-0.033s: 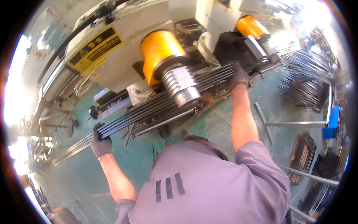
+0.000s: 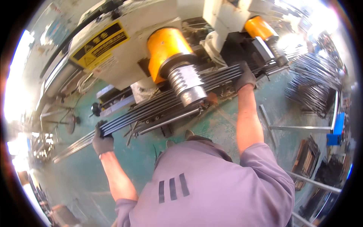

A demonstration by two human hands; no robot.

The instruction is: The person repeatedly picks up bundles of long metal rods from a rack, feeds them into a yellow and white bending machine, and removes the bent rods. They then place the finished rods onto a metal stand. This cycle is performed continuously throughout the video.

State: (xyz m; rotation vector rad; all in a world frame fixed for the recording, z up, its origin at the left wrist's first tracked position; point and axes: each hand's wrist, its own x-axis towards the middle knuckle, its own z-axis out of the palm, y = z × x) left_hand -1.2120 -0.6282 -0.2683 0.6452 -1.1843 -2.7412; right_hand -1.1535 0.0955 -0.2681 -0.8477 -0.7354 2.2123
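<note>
A bundle of long, thin metal bars runs slantwise along the machine, from the lower left up to the right. My left hand, in a dark glove, is closed around the bars near their left end. Farther right, my gloved right hand grips the same bundle from the near side, its fingertips partly hidden in the dark. Between my hands, an orange machine head with a ribbed silver cylinder stands over the bars and covers part of them.
A second orange machine head sits at the upper right. A stack of shiny metal pieces lies on the right, near a metal frame and a blue box. A yellow-and-black warning sign marks the pale machine housing.
The whole view has shifted slightly. Both hands stay on the bars, with no clear movement along them.
</note>
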